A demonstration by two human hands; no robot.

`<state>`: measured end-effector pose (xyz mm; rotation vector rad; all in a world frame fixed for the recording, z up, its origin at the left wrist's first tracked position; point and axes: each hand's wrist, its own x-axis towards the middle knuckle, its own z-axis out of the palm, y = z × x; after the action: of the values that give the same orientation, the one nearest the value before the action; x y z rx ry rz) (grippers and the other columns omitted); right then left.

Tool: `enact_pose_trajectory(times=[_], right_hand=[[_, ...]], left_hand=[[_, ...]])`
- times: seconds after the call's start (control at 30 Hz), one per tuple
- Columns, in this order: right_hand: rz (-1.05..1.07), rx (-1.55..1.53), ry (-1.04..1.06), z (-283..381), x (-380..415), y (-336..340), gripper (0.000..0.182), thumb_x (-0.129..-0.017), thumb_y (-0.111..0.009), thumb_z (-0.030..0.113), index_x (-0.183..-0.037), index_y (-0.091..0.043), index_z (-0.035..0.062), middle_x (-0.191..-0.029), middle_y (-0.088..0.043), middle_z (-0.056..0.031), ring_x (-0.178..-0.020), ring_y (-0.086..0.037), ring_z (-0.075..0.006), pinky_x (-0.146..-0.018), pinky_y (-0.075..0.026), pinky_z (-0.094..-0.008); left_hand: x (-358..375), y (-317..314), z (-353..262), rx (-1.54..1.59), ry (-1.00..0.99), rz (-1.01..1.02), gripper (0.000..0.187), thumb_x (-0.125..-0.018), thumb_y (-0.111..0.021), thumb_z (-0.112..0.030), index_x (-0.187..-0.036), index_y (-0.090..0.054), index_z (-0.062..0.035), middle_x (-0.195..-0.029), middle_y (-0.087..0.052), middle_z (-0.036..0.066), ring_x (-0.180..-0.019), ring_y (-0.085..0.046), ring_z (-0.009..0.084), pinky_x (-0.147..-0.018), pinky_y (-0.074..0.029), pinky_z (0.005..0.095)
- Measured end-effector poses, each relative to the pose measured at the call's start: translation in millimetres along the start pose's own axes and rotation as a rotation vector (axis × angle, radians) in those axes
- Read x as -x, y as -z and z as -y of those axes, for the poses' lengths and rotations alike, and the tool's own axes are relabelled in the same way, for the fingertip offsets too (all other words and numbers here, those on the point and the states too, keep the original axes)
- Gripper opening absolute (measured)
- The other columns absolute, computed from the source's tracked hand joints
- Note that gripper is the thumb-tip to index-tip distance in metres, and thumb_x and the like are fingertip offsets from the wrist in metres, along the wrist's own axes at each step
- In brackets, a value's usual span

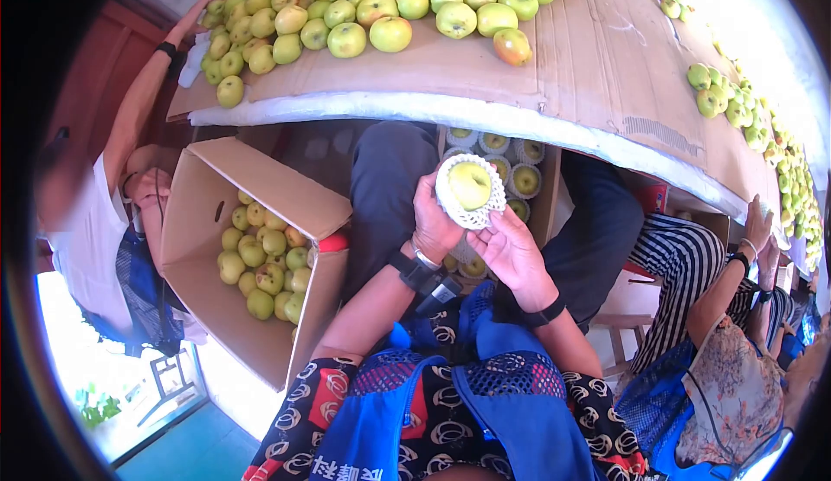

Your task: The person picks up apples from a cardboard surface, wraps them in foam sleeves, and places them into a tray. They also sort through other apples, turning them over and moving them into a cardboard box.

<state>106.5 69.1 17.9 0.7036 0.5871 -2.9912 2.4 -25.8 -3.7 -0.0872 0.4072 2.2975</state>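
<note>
A yellow-green apple sits in a white foam net sleeve, held up in front of my lap. My left hand is closed around the left side of the sleeved apple. The fingers of my right hand pinch the lower right edge of the sleeve. Below and behind my hands, a box between my knees holds several apples in the same white nets, such as a netted apple. My hands and forearms cover part of that box.
Loose apples lie piled on a cardboard-covered table ahead. An open cardboard box of loose apples stands at my left. One person is on the left; another in striped trousers sits on the right by more apples.
</note>
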Motion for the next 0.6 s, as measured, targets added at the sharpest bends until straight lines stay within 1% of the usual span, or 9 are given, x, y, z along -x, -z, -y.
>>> enact_pose_trajectory(times=[0.07, 0.13, 0.23, 0.27, 0.37, 0.43, 0.47, 0.57, 0.6], right_hand=[[0.004, 0.094, 0.035, -0.6, -3.1, 2.2, 0.032, -0.086, -0.058, 0.015, -0.115, -0.047, 0.0081, -0.103, -0.059, -0.0027, -0.092, -0.056, -0.0135, -0.080, -0.047, -0.0290], [-0.019, 0.750, 0.309, 3.4, -7.3, 9.1, 0.035, -0.088, -0.055, 0.019, -0.119, -0.043, 0.0074, -0.108, -0.055, -0.0046, -0.097, -0.053, -0.0135, -0.080, -0.046, -0.0286], [-0.111, 0.749, 0.431, 15.5, -1.3, 7.4, 0.041, -0.088, -0.056, 0.019, -0.122, -0.039, 0.0039, -0.116, -0.049, -0.0085, -0.099, -0.051, -0.0129, -0.079, -0.044, -0.0258], [-0.162, 0.684, 0.481, 21.1, 0.3, 4.6, 0.045, -0.089, -0.055, 0.016, -0.127, -0.035, 0.0033, -0.122, -0.043, -0.0108, -0.107, -0.047, -0.0156, -0.086, -0.042, -0.0281], [-0.122, 0.945, 0.771, 21.0, -0.4, 0.2, 0.077, -0.071, -0.072, 0.019, -0.132, -0.028, 0.0008, -0.131, -0.037, -0.0151, -0.123, -0.037, -0.0231, -0.101, -0.029, -0.0348], [-0.043, 1.262, 0.839, 18.6, 0.7, -15.0, 0.100, -0.055, -0.082, 0.022, -0.133, -0.024, -0.0009, -0.133, -0.034, -0.0176, -0.126, -0.032, -0.0243, -0.103, -0.027, -0.0367], [-0.048, 1.245, 0.854, 10.7, -6.8, -18.3, 0.110, -0.047, -0.085, 0.028, -0.132, -0.024, -0.0033, -0.130, -0.037, -0.0188, -0.123, -0.035, -0.0286, -0.101, -0.028, -0.0399], [-0.146, 1.597, 0.856, 5.0, -22.6, -18.1, 0.113, -0.044, -0.085, 0.036, -0.131, -0.025, -0.0043, -0.125, -0.040, -0.0199, -0.115, -0.039, -0.0337, -0.097, -0.030, -0.0419], [-0.150, 1.600, 0.950, 3.8, -27.9, -18.3, 0.113, -0.042, -0.084, 0.039, -0.129, -0.028, -0.0039, -0.119, -0.043, -0.0203, -0.109, -0.040, -0.0362, -0.094, -0.031, -0.0430]], left_hand=[[0.6, -2.4, -0.8, 0.025, 0.018, 0.020, 0.051, -0.085, -0.032, -0.033, -0.118, -0.049, 0.0018, -0.120, -0.051, 0.022, -0.114, -0.047, 0.0332, -0.098, -0.036, 0.0415], [1.2, -7.1, -2.4, 0.050, 0.036, 0.042, 0.049, -0.085, -0.032, -0.032, -0.117, -0.049, 0.0014, -0.119, -0.051, 0.022, -0.111, -0.050, 0.0322, -0.096, -0.038, 0.0409], [2.0, -11.8, -2.1, 0.090, 0.045, -0.029, 0.051, -0.085, -0.032, -0.033, -0.118, -0.048, 0.0023, -0.121, -0.050, 0.022, -0.112, -0.049, 0.0328, -0.097, -0.038, 0.0413], [1.9, -12.1, -2.2, 0.107, 0.059, -0.018, 0.051, -0.085, -0.032, -0.033, -0.118, -0.048, 0.0024, -0.121, -0.050, 0.022, -0.112, -0.049, 0.0328, -0.097, -0.038, 0.0412], [0.0, -11.8, -2.1, 0.089, 0.069, -0.010, 0.051, -0.085, -0.032, -0.033, -0.117, -0.049, 0.0021, -0.121, -0.051, 0.021, -0.112, -0.050, 0.0323, -0.097, -0.038, 0.0413], [1.1, -9.4, 0.3, 0.057, 0.074, -0.017, 0.050, -0.085, -0.032, -0.033, -0.117, -0.049, 0.0016, -0.120, -0.051, 0.020, -0.111, -0.050, 0.0319, -0.097, -0.038, 0.0413], [1.5, -6.7, 0.7, 0.086, 0.131, -0.068, 0.049, -0.085, -0.032, -0.033, -0.116, -0.050, 0.0011, -0.118, -0.053, 0.019, -0.109, -0.052, 0.0308, -0.096, -0.039, 0.0409], [2.2, 10.2, 0.8, 0.125, 0.191, -0.027, 0.046, -0.086, -0.029, -0.031, -0.115, -0.052, -0.0027, -0.115, -0.056, 0.016, -0.107, -0.053, 0.0283, -0.097, -0.039, 0.0397], [2.3, 11.1, 0.6, 0.126, 0.200, -0.017, 0.044, -0.087, -0.030, -0.031, -0.114, -0.052, -0.0033, -0.113, -0.057, 0.014, -0.106, -0.054, 0.0265, -0.096, -0.040, 0.0384]])
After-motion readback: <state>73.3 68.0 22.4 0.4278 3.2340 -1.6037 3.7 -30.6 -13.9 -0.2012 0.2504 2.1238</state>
